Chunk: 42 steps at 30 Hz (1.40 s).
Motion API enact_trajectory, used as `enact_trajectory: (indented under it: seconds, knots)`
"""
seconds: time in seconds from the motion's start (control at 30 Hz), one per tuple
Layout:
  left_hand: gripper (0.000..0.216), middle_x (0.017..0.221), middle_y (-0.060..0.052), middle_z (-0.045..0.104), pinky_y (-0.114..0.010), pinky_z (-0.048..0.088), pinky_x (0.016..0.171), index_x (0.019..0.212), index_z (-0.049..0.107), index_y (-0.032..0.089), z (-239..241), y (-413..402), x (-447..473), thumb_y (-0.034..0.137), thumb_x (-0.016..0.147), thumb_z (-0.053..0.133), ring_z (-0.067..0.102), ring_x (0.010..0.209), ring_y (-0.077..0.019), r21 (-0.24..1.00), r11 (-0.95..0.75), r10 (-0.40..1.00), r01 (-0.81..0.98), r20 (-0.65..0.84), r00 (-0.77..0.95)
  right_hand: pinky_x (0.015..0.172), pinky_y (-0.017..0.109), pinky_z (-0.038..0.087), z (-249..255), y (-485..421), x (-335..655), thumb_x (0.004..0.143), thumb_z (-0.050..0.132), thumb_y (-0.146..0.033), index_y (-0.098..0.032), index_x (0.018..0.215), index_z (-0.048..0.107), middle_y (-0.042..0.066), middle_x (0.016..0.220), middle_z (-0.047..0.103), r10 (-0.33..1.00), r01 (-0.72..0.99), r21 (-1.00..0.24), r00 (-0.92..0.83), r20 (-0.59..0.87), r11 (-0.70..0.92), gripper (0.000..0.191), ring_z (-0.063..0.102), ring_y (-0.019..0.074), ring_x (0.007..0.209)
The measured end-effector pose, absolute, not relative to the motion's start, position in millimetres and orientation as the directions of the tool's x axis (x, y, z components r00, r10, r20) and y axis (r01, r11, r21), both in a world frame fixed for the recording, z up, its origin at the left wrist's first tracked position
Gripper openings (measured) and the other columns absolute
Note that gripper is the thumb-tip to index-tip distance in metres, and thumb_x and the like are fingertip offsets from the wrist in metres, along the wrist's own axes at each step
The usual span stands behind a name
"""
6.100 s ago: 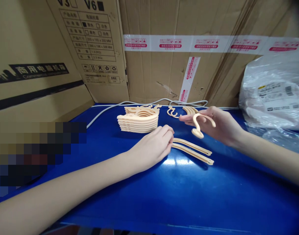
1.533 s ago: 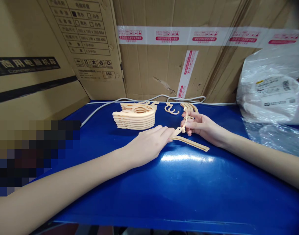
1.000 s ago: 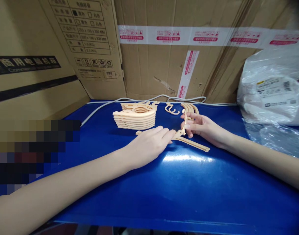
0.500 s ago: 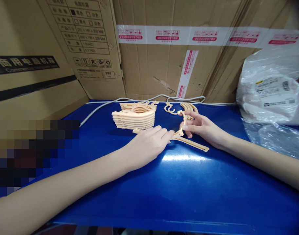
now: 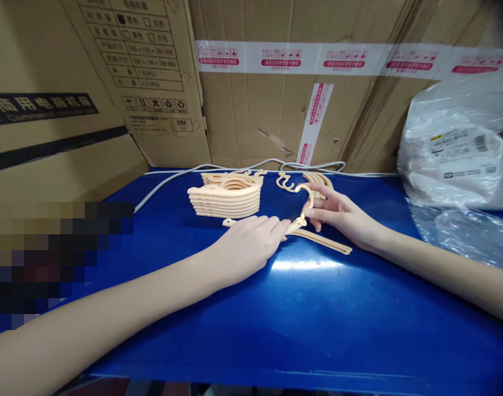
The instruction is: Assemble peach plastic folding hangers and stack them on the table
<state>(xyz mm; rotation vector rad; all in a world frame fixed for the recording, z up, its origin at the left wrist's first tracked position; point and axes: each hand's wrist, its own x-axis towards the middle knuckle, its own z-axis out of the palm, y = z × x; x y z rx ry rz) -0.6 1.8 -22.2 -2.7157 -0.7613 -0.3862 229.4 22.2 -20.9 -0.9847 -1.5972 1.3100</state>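
Low over the blue table, my left hand (image 5: 251, 247) is closed around the middle of a cream plastic clothes hanger (image 5: 323, 242). One arm of the hanger reaches out to the right, and a short end shows left of my knuckles. My right hand (image 5: 337, 212) pinches the hanger's curved hook (image 5: 308, 193) between thumb and fingers, just above its joint with the body. Behind my left hand lies a neat stack of matching hangers (image 5: 224, 203). Loose hooks (image 5: 286, 182) and curved pieces (image 5: 319, 180) sit beyond my right fingers, partly covered by them.
A blue table (image 5: 300, 324) spreads beneath my arms. Cardboard boxes (image 5: 251, 115) wall off the back and left. A white cable (image 5: 169, 171) runs along the rear edge. At right rests a clear plastic bag (image 5: 453, 159) around a white labelled package.
The hook in my right fingers has turned slightly, its open curve now showing more plainly. My left hand has stayed on the hanger almost unmoved.
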Motion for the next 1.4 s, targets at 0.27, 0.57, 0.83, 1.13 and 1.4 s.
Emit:
enact_trajectory:
  seconds: [0.27, 0.57, 0.83, 1.13, 1.4]
  knots:
    - [0.026, 0.099, -0.008, 0.066, -0.031, 0.048, 0.076, 0.117, 0.054, 0.013, -7.8, 8.9, -6.7, 0.017, 0.099, 0.035, 0.063, 0.089, -0.0193, 0.022, -0.8, 0.575, 0.6, 0.315, 0.755, 0.058, 0.029, 0.046, -22.5, 15.2, 223.4, 0.078, 0.07, -0.028, -0.025, 0.127, 0.05, 0.0, 0.082, 0.063, 0.874, 0.124, -0.972, -0.47, 0.121, 0.201, 0.053, 0.06, 0.0155, 0.07]
    - [0.028, 0.106, -0.009, 0.066, -0.035, 0.047, 0.087, 0.116, 0.053, 0.013, -0.7, 6.9, -8.4, 0.022, 0.101, 0.032, 0.061, 0.098, -0.0208, 0.064, -0.812, 0.559, 0.579, 0.366, 0.744, 0.057, 0.026, 0.045, -18.7, 12.5, 217.2, 0.078, 0.071, -0.033, -0.023, 0.109, 0.052, 0.0, 0.08, 0.066, 0.913, 0.195, -0.958, -0.39, 0.12, 0.209, 0.038, 0.061, 0.0132, 0.066]
    - [0.024, 0.075, -0.002, 0.06, -0.028, 0.037, 0.059, 0.083, 0.053, 0.015, 8.6, -5.0, -3.9, 0.026, 0.096, 0.036, 0.055, 0.066, -0.0158, 0.177, -0.764, 0.64, 0.62, 0.334, 0.692, 0.051, 0.025, 0.045, -20.5, 15.7, 217.2, 0.073, 0.074, -0.031, -0.022, 0.098, 0.052, -0.002, 0.075, 0.063, 0.947, 0.1, -0.982, -0.295, 0.124, 0.16, 0.035, 0.059, 0.0129, 0.063]
    - [0.036, 0.075, 0.003, 0.06, -0.026, 0.028, 0.05, 0.078, 0.052, 0.02, 9.6, -67.1, 12.9, 0.052, 0.075, 0.068, 0.056, 0.068, -0.017, 0.331, -0.788, 0.564, 0.518, 0.052, 0.824, 0.049, 0.023, 0.045, -20.5, 17.7, 217.6, 0.072, 0.073, -0.029, -0.021, 0.097, 0.052, 0.0, 0.078, 0.065, 0.962, 0.089, -0.988, -0.255, 0.1, 0.127, 0.034, 0.055, 0.0105, 0.059]
    - [0.014, 0.094, -0.005, 0.06, -0.031, 0.042, 0.068, 0.091, 0.053, 0.015, -8.0, 0.2, 14.6, 0.015, 0.096, 0.04, 0.054, 0.087, -0.0203, -0.078, -0.747, 0.628, 0.66, 0.241, 0.74, 0.053, 0.025, 0.042, -26.1, 21.7, 224.0, 0.069, 0.075, -0.029, -0.021, 0.093, 0.054, 0.001, 0.081, 0.067, 0.975, 0.064, -0.974, -0.054, 0.215, 0.218, 0.033, 0.059, 0.0143, 0.07]
